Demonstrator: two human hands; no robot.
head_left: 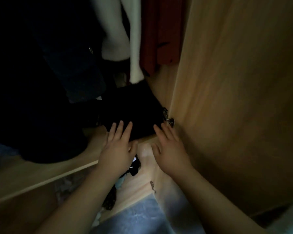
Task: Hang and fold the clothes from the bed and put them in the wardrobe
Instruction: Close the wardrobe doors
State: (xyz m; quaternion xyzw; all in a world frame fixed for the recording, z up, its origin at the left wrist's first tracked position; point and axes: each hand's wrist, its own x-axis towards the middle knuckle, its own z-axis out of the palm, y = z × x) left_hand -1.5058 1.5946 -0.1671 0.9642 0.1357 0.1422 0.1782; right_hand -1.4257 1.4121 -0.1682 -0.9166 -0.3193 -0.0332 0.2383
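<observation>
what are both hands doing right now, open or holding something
Left hand: open, straight fingers pressing on the folded black garment on the wardrobe shelf.
Right hand: open, fingers flat at the garment's right edge, gripping nothing.

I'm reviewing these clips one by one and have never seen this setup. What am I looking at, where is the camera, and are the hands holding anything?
There is no machine here: a person wears a wide-angle camera on the head, looking forward and down into a dim wardrobe. The left hand and right hand lie with straight fingers on a folded black garment resting on the wooden shelf. They press or push it; nothing is gripped. Above hang a white garment and a red garment. The open wardrobe door stands on the right.
</observation>
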